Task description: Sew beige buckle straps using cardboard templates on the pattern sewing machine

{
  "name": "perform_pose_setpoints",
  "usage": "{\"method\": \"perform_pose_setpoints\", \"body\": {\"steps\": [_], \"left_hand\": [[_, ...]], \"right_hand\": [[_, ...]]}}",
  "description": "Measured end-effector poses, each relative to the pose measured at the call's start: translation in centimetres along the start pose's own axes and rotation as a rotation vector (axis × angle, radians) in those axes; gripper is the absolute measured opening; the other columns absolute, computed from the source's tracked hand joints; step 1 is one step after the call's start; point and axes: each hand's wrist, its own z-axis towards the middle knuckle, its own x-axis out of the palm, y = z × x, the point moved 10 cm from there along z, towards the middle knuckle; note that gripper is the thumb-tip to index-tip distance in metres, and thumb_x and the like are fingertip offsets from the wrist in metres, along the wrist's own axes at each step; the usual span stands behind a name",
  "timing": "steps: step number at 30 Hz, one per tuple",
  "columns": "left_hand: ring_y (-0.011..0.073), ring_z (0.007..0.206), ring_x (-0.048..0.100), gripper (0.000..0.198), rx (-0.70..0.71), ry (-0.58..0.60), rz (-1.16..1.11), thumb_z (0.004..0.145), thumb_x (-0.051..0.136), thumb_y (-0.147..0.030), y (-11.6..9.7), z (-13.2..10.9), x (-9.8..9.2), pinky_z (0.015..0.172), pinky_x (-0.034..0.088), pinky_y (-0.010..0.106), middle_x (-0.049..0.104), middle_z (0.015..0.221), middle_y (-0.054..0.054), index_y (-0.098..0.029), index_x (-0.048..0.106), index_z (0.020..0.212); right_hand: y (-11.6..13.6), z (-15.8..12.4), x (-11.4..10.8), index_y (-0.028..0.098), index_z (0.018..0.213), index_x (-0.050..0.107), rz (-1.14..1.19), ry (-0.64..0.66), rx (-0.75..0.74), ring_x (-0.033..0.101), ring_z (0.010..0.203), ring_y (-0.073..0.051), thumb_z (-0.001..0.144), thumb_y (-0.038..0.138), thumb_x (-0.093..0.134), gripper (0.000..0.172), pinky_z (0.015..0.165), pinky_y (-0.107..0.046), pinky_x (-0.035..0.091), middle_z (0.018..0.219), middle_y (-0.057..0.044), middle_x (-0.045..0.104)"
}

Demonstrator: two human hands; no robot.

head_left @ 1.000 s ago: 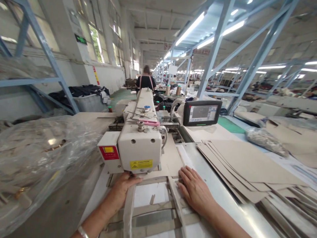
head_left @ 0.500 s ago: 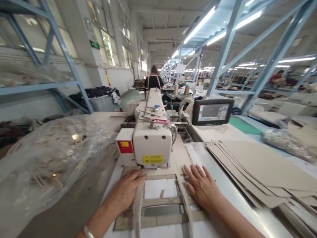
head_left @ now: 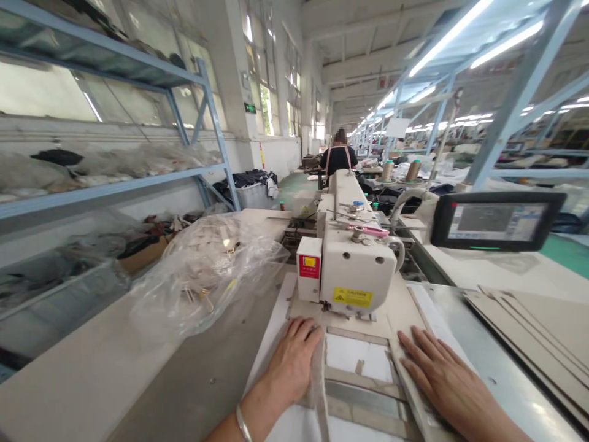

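My left hand (head_left: 294,356), with a bangle on its wrist, rests on the left side of a beige panel (head_left: 398,313), its fingertips close to the front of a sewing machine head (head_left: 356,270). Its fingers lie on the work rather than wrapping round it. Beside the thumb, a long pale strap (head_left: 318,387) runs toward me. My right hand (head_left: 444,368) lies flat and open along the right side, next to a second strap (head_left: 407,380). Between the hands is a frame of grey-beige strips (head_left: 363,383) with white showing through. The needle area is hidden behind the machine's front.
A clear plastic bag (head_left: 207,270) of beige strapped pieces with metal fittings sits at left. To the right are a control screen (head_left: 497,220) and stacked beige sheets (head_left: 538,331). Scissors with pink handles (head_left: 375,231) lie on the machine. A person (head_left: 339,156) sits ahead.
My view has turned left, so the machine and both hands appear farther right and more of the left shelf shows. Both hands stay on the work beside the machine head.
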Motion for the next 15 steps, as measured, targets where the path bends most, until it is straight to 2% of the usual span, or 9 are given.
{"method": "perform_pose_setpoints", "body": {"steps": [4,7,10,15], "left_hand": [[0.0311,0.124,0.045,0.056,0.014,-0.004,0.014,0.088,0.051,-0.016,-0.4,0.3,-0.4,0.117,0.029,0.053,0.056,0.137,0.011,-0.021,0.049,0.143],[0.0312,0.127,0.043,0.056,0.028,0.025,0.033,0.088,0.043,-0.009,-0.7,0.3,-0.3,0.115,0.031,0.053,0.054,0.14,0.011,-0.022,0.052,0.142],[0.0311,0.133,0.038,0.062,0.021,0.063,0.038,0.085,0.04,-0.002,-0.7,0.3,0.0,0.118,0.027,0.053,0.049,0.146,0.01,-0.021,0.052,0.143],[0.0317,0.14,0.031,0.064,-0.03,0.091,0.027,0.084,0.04,-0.003,0.0,-0.1,0.7,0.121,0.026,0.05,0.045,0.15,0.011,-0.02,0.049,0.145]], "right_hand": [[0.6,0.3,0.0,0.025,0.14,0.058,-0.091,0.078,-0.02,0.052,0.132,-0.031,0.101,0.048,0.032,0.052,0.103,-0.05,0.052,0.141,-0.013,0.058],[0.7,0.4,-0.3,0.025,0.141,0.056,-0.098,0.095,-0.01,0.052,0.133,-0.031,0.102,0.047,0.031,0.052,0.103,-0.05,0.052,0.142,-0.014,0.057],[0.6,0.4,-0.6,0.025,0.141,0.056,-0.095,0.081,-0.007,0.052,0.132,-0.032,0.102,0.048,0.032,0.051,0.103,-0.051,0.052,0.142,-0.014,0.057],[0.5,-0.1,-0.5,0.027,0.139,0.058,-0.054,0.013,-0.047,0.054,0.131,-0.031,0.1,0.05,0.035,0.051,0.101,-0.052,0.053,0.141,-0.011,0.058]]}}
